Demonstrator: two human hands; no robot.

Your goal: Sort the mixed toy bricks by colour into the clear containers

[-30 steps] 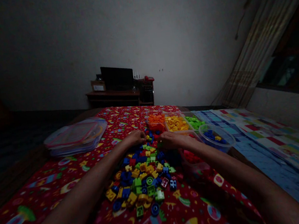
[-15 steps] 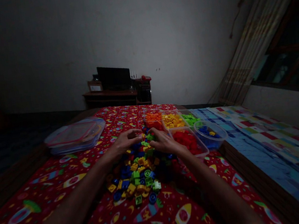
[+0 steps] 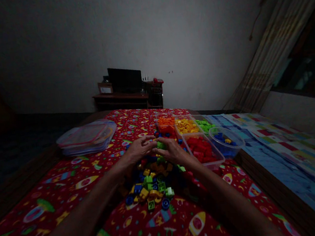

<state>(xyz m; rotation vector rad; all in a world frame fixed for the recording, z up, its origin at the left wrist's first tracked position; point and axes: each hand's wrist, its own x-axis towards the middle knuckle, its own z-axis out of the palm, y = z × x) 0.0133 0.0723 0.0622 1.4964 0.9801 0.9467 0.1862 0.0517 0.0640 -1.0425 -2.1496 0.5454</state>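
**Two hands joined on one green brick above the mixed pile**

Both hands meet at the centre of the table. The left hand (image 3: 140,149) and the right hand (image 3: 174,151) face each other palm-down, and their fingertips close from opposite sides on a green brick (image 3: 161,145). The brick is held clear of the surface, just above the far edge of the brick pile (image 3: 151,182). The light is too low to tell whether it is a single brick or two joined pieces.

The pile lies directly below and in front of the hands, between the two forearms. It contains loose blue, yellow, green, orange and red bricks.

Five clear containers stand to the right of the hands:
- The orange-brick tub (image 3: 165,123) is in the far row, nearest the hands.
- The yellow-brick tub (image 3: 186,126) is beside it.
- The green-brick tub (image 3: 205,125) is at the right end of that row.
- The red-brick tub (image 3: 204,149) is in the near row, just beside the right hand.
- The round bowl (image 3: 226,140) holds blue bricks and some yellow ones, and stands to the right of the red-brick tub.

A stack of lids (image 3: 87,137) lies well apart on the left. The red rocket-print cloth (image 3: 54,197) covers the table. A blue patchwork cloth (image 3: 284,155) lies along the right side.
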